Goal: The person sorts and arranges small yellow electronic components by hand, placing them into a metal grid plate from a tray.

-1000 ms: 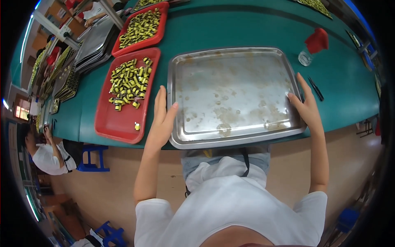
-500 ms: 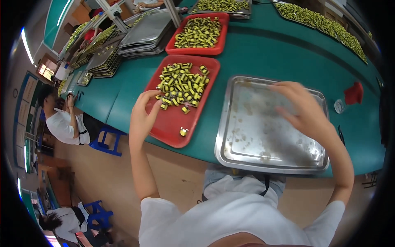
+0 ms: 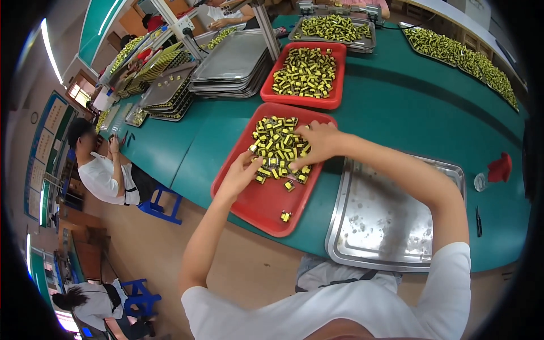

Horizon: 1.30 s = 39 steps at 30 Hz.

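A red plastic tray (image 3: 255, 207) lies before me on the green table, heaped toward its far end with small yellow-and-black transformers (image 3: 277, 139). My left hand (image 3: 238, 177) rests at the left side of the heap, thumb and fingers apart, fingertips touching the pieces. Across from it, my right hand (image 3: 322, 141) reaches over the tray's right rim, its fingers spread and curved against the heap. One lone transformer (image 3: 286, 216) sits near the tray's close end. A shallow metal tray (image 3: 385, 221) with spots on its surface lies to the right, partly under my right forearm.
Behind stands another red tray (image 3: 304, 102) full of transformers, with stacked metal trays (image 3: 226, 62) to its left. Tweezers (image 3: 478, 221), a small clear cup (image 3: 480, 182) and a red cloth (image 3: 500, 168) lie at right. A co-worker (image 3: 102, 170) sits at far left.
My right hand has moved left from above the metal tray to the transformer heap. My left hand has come from the red tray's left edge onto the heap. The view has shifted.
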Each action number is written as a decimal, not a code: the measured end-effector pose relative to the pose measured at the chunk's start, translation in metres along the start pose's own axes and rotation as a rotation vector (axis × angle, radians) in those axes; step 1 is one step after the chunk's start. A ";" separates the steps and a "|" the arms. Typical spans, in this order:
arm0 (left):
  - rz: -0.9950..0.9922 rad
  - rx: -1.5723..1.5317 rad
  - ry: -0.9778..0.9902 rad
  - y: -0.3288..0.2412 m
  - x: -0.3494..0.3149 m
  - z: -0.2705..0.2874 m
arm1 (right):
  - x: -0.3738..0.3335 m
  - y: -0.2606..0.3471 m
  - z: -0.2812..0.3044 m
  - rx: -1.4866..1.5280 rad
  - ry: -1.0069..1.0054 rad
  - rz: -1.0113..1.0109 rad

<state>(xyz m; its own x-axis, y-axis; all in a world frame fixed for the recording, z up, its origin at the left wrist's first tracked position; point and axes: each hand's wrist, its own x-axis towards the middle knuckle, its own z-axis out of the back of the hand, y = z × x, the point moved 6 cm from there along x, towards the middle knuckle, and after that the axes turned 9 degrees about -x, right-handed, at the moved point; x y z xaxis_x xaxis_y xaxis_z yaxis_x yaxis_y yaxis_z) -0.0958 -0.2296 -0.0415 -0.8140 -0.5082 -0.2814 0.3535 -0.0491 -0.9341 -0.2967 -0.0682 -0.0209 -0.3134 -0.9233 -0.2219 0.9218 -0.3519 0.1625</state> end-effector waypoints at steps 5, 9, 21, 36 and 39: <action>0.105 -0.119 -0.004 -0.011 -0.010 -0.021 | -0.016 0.018 -0.006 0.018 -0.018 0.089; 0.134 -0.342 -0.043 -0.020 -0.022 -0.055 | -0.016 0.017 -0.012 0.106 -0.035 0.082; -0.403 0.421 0.026 -0.035 -0.029 -0.057 | -0.027 0.045 -0.012 0.124 -0.106 0.147; -0.135 0.051 0.279 -0.008 -0.041 -0.046 | -0.015 0.062 -0.019 0.238 -0.015 0.322; -0.111 -0.087 0.203 0.006 -0.042 -0.042 | -0.010 0.064 -0.023 0.281 -0.056 0.392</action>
<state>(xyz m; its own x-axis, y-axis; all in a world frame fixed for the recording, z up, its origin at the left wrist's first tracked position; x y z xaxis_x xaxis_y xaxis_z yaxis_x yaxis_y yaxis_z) -0.0787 -0.1728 -0.0448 -0.9247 -0.3201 -0.2061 0.2228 -0.0161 -0.9747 -0.2294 -0.0780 -0.0301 0.0265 -0.9988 -0.0408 0.8781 0.0038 0.4784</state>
